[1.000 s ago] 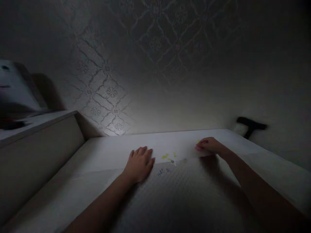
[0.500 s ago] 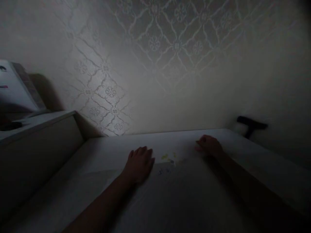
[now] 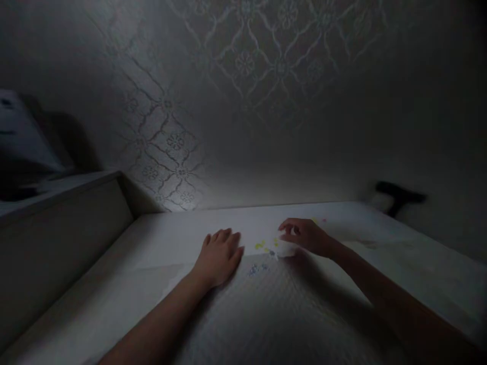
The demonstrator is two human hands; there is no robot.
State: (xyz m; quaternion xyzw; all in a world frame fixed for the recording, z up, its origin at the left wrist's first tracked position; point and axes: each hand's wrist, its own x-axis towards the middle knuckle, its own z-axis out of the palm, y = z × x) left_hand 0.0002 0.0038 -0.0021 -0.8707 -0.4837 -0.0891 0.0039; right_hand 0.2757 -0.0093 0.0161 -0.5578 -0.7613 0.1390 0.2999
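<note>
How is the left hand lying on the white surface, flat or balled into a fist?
Flat. The left hand rests palm down on the white surface, fingers stretched out.

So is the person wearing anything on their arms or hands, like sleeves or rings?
No sleeves show: both forearms are bare. The left hand and right hand wear no gloves; no watch or ring shows in the dim light.

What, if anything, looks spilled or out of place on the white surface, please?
Small yellow bits and bluish bits lie loosely scattered on the white surface between the left hand, resting flat, and the right hand. The dim light hides what they are; nothing looks damaged.
</note>
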